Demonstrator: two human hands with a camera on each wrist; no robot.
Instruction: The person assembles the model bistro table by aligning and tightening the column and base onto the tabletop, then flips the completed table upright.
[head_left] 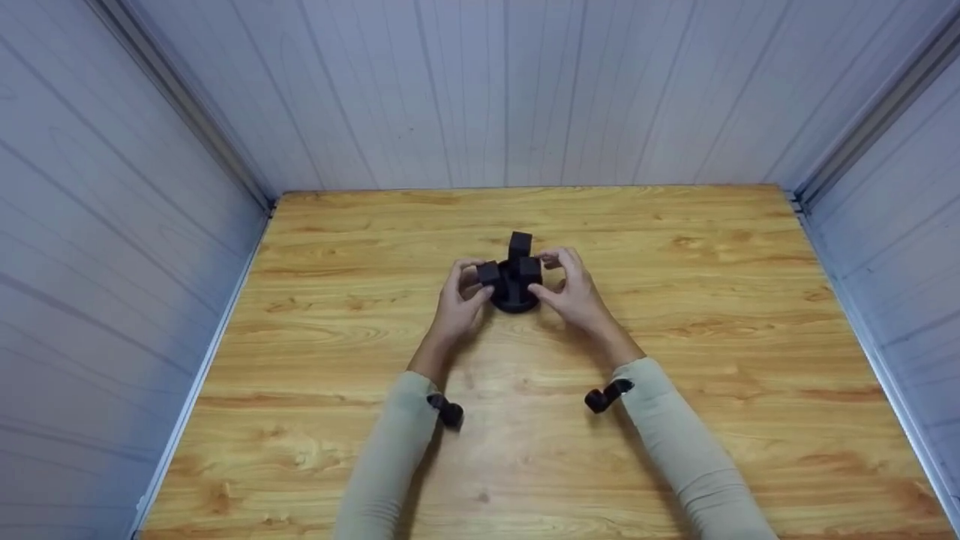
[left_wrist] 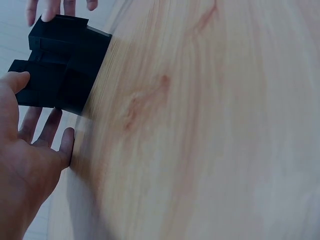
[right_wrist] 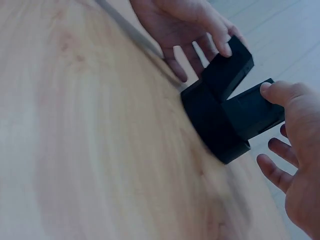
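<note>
A black block assembly (head_left: 515,279), a round base with square blocks standing up from it, sits on the wooden table (head_left: 675,360) near its middle. The left hand (head_left: 459,294) pinches one block on its left side between thumb and fingertips; the right hand (head_left: 571,291) does the same on the right, thumb pressed on a block, the other fingers (right_wrist: 272,170) spread loosely

Wooden table (head_left: 675,450), light grain with darker knots. White panelled walls (head_left: 525,90) box it in on three sides, metal corner strips (head_left: 187,112) at back corners.
</note>
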